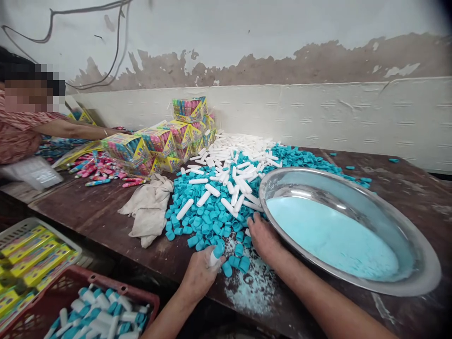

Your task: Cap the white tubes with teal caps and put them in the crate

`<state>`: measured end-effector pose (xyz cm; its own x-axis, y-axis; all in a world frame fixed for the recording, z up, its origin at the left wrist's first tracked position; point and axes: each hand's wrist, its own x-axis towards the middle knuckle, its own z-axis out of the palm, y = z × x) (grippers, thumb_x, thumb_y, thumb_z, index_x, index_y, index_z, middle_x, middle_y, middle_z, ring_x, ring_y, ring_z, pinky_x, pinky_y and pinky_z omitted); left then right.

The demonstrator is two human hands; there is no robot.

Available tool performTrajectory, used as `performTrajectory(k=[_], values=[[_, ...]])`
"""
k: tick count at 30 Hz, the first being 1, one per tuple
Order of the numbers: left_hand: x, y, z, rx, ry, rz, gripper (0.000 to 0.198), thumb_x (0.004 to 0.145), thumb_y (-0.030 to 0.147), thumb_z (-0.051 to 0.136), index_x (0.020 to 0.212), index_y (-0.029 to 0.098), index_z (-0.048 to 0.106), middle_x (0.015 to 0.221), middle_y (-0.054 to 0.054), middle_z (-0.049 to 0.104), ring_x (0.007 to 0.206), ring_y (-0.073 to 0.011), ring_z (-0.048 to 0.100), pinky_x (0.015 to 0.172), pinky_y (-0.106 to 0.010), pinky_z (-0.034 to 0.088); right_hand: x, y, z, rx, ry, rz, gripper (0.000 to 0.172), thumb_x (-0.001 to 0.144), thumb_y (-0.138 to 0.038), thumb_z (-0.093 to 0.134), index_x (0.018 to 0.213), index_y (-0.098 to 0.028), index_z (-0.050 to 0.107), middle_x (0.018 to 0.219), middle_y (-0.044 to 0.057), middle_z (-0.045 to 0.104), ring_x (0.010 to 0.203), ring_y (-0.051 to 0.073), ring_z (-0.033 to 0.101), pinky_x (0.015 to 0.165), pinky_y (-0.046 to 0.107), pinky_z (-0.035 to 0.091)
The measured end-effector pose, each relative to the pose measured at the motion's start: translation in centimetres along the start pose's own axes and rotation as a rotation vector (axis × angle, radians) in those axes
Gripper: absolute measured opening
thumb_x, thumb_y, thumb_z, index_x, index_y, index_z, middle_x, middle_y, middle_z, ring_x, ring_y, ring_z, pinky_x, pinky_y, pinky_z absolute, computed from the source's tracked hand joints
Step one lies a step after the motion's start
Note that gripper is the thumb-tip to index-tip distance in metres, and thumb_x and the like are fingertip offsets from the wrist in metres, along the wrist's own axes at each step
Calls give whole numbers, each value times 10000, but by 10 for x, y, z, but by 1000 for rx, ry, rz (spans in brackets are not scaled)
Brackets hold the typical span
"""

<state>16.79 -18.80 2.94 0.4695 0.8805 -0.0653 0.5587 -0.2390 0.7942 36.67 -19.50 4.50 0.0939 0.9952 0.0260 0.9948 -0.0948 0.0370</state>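
My left hand [201, 273] is closed around a white plastic tube [213, 258] with a blue cap on its upper end. My right hand [263, 238] is at the edge of the pile, beside the metal basin. Its fingers are curled, and a bit of white shows at the fingertips; what they grip is mostly hidden. Between and beyond the hands lie loose blue caps [208, 221], with white tubes [242, 183] scattered over them. Light blue powder [328, 230] covers the bottom of the steel basin [420, 263].
A red crate [130, 294] at lower left holds capped tubes. Behind it is a pale basket [76, 247] of yellow boxes. A crumpled cloth [151, 207] lies left of the caps. Packed marker boxes [158, 141] are stacked behind; a co-worker [21, 127] reaches in at left. Spilled powder [252, 292] marks the tabletop.
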Motion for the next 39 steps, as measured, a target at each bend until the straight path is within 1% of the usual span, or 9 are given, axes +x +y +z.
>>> performTrajectory(k=[6, 12, 15, 19, 21, 25, 30, 33, 39], values=[[-2, -1, -2, -50, -3, 25, 250, 798, 382, 478, 788, 166, 604, 717, -6, 626, 676, -154, 551, 613, -209, 373, 3, 1, -6, 81, -63, -42, 194, 743, -20, 485, 856, -119, 607, 954, 163, 551, 795, 247, 555, 663, 339, 385], [-4, -7, -3, -82, -2, 8, 241, 793, 375, 482, 798, 172, 612, 738, -6, 637, 696, -159, 562, 628, -203, 376, -14, 5, 5, 271, -120, -119, 86, 774, -134, 505, 749, -137, 588, 796, 78, 605, 714, 165, 555, 626, 252, 366], [-5, -8, -4, -86, -5, 3, 242, 792, 378, 484, 809, 174, 612, 730, -1, 632, 695, -158, 557, 629, -201, 373, -27, 5, 7, 516, -136, -127, 69, 767, -160, 503, 763, -164, 572, 722, 19, 604, 673, 138, 541, 613, 229, 376], [-6, -9, -5, -103, -7, 15, 253, 796, 385, 477, 798, 168, 608, 709, 2, 612, 686, -155, 539, 621, -202, 369, -37, 3, 4, 1175, -169, -28, 80, 759, -264, 510, 760, -184, 511, 625, -32, 526, 583, 111, 485, 560, 226, 392], [-6, -8, -4, -125, -26, 30, 258, 801, 386, 472, 806, 167, 608, 719, 0, 610, 693, -156, 536, 618, -202, 368, -39, 2, 2, 1339, -229, 28, 154, 726, -327, 556, 755, -192, 489, 586, -49, 488, 545, 104, 466, 519, 222, 388], [-7, -6, -3, -125, -39, 48, 262, 808, 384, 463, 788, 162, 602, 726, 0, 605, 696, -152, 525, 620, -200, 364, -42, -2, -1, 1585, -355, 150, 285, 674, -423, 622, 785, -196, 490, 607, -40, 533, 515, 102, 477, 437, 202, 361], [-6, -5, -2, -119, -46, 32, 251, 793, 378, 481, 784, 154, 594, 700, 5, 587, 672, -142, 503, 609, -196, 355, -46, -4, -3, 1895, -346, 302, 303, 635, -415, 682, 654, -163, 515, 516, -46, 486, 457, 73, 439, 412, 191, 327], [-7, -4, 0, -93, -44, 32, 258, 794, 380, 473, 762, 150, 588, 691, 4, 575, 660, -138, 490, 600, -199, 345, -47, -5, -2, 2064, -421, 374, 326, 593, -404, 722, 633, -172, 496, 448, -63, 456, 386, 64, 403, 374, 191, 305], [-9, -2, 2, -6, -39, 44, 228, 780, 358, 482, 705, 155, 554, 653, 14, 562, 620, -126, 475, 582, -201, 320, -52, -5, 1, 2159, -441, 459, 296, 579, -310, 756, 662, -167, 511, 491, -49, 540, 458, 84, 527, 447, 196, 426]])
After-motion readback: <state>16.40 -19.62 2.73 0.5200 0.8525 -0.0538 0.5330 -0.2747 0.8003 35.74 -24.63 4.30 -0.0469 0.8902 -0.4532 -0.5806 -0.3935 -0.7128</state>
